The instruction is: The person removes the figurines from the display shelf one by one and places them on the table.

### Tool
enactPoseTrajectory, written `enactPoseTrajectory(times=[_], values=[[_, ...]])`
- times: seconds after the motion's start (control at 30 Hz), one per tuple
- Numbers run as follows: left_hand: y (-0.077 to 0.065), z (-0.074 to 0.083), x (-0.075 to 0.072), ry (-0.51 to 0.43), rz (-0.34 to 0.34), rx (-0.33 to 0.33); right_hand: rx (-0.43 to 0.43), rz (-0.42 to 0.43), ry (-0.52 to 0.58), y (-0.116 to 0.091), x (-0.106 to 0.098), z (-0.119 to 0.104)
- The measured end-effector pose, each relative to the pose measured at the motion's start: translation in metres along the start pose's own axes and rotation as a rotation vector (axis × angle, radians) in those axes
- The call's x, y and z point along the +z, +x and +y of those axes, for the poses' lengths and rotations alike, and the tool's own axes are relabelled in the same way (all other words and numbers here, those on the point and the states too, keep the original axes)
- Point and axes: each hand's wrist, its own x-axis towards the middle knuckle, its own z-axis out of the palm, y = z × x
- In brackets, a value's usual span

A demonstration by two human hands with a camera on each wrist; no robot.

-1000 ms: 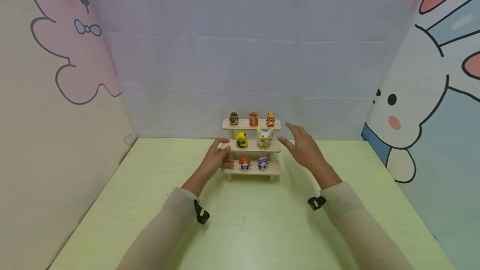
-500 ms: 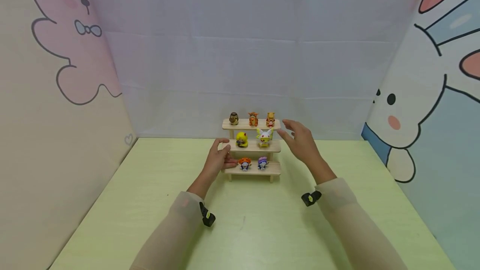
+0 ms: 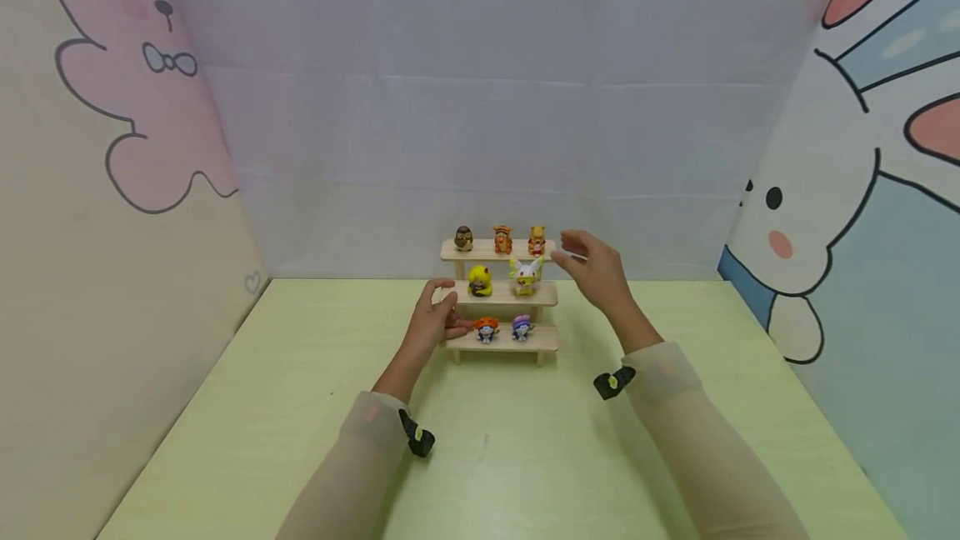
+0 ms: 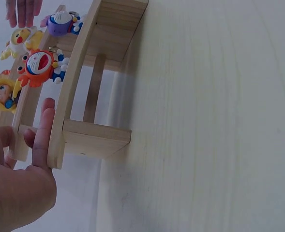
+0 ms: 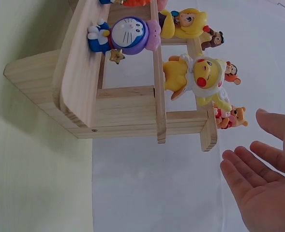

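Note:
A three-tier wooden display shelf (image 3: pixel 501 342) stands at the back of the table, with toy figures on every tier. My left hand (image 3: pixel 430 323) is at its left end, thumb and a finger about the middle board, while another finger (image 4: pixel 43 135) lies straight along the lowest board. Near those fingers stands an orange-hatted blue cat figure (image 4: pixel 38 67); a purple-hatted one (image 5: pixel 130 35) is farther right. Beside the top tier's right end my right hand (image 3: pixel 596 273) holds nothing, its fingers spread and slightly bent, close to a yellow bear figure (image 5: pixel 237 116).
An owl figure (image 3: pixel 464 238) and a tiger figure (image 3: pixel 503 239) share the top tier. On the middle tier are a yellow-haired figure (image 3: pixel 480 280) and a yellow figure in a white hood (image 3: pixel 526 276). A pale cloth wall (image 3: pixel 360 190) rises close behind the shelf.
My right hand has risen and come left, closer to the top tier. The left hand's lower fingers have slid a little right along the lowest board. The figures keep their places.

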Motion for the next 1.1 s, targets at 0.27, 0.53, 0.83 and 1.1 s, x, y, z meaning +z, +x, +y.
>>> enactPoseTrajectory(times=[0.27, 0.53, 0.83, 1.1], values=[[0.002, -0.002, 0.0, -0.004, 0.007, 0.007, 0.011, -0.023, 0.071, 0.012, 0.001, 0.001], [0.002, -0.001, -0.002, 0.002, 0.016, 0.007, 0.019, -0.046, 0.176, 0.026, 0.005, 0.004], [0.002, 0.0, 0.0, -0.002, 0.014, 0.0, 0.048, -0.103, 0.319, 0.04, 0.011, 0.01], [0.001, 0.0, 0.0, 0.002, 0.014, 0.008, 0.068, -0.13, 0.354, 0.047, 0.013, 0.011]])
